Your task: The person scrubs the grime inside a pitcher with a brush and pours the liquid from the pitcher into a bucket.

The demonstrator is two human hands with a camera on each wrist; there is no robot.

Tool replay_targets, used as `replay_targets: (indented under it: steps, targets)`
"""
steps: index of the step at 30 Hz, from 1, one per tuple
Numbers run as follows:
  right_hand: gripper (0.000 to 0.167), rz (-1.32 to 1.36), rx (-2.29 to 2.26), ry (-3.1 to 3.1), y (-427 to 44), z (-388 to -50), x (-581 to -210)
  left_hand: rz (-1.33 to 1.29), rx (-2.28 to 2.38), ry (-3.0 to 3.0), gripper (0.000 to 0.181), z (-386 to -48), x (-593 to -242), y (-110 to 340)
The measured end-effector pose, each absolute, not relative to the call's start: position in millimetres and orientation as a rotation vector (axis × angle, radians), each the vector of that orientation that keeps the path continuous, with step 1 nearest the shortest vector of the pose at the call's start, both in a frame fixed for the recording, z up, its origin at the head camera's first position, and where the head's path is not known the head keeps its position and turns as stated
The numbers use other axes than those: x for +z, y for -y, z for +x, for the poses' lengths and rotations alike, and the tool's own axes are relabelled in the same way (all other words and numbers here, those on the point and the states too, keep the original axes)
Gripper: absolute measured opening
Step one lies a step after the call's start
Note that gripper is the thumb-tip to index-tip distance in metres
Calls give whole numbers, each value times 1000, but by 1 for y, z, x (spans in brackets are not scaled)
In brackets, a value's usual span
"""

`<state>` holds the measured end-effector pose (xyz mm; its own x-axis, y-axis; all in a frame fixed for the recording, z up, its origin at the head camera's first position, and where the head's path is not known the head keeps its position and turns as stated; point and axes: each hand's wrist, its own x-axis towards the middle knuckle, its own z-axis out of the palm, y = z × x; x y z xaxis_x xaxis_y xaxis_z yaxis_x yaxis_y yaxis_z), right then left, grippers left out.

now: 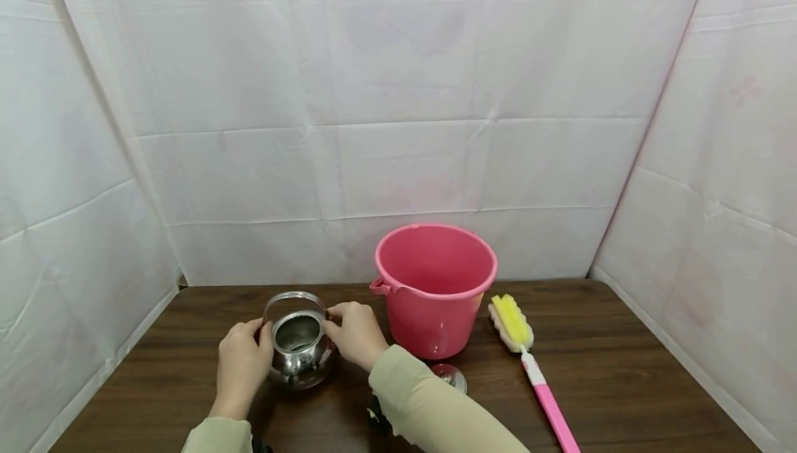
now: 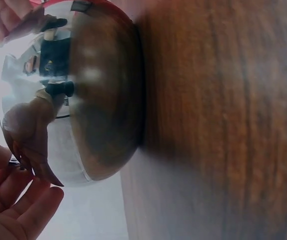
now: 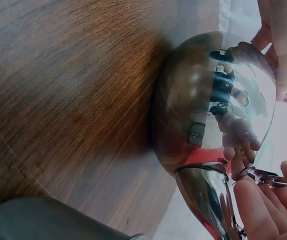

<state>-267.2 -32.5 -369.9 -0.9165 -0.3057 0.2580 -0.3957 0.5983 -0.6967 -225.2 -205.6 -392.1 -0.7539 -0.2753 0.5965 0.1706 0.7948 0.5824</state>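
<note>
A shiny steel kettle stands on the table, its hoop handle raised and its round mouth uncovered. My left hand pinches the left foot of the handle, with fingertips against the kettle's side in the left wrist view. At the opposite foot, my right hand pinches the handle between thumb and fingers. Just beside those fingers, the spout shows in the right wrist view. A round metal lid lies on the table, partly hidden by my right sleeve.
Behind the lid stands a pink bucket. To its right lies a brush with a yellow-and-white sponge head and pink handle. White sheeting encloses the dark wooden table at the back and sides.
</note>
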Motion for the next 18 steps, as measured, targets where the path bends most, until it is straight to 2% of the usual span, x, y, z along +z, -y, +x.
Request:
replay_targets:
  steps: [8,13,18]
  targets:
    - [34,630,1313,2726,27,-260,-370,187,-849,2351,31,-220,-391,202]
    - [37,651,1180,2705,20,-250,-367,258,-846,2433,45,-212,-384,195]
    - [43,642,1009,2684,10,-238,-364,196,-795,2464,61,-203,-381,188]
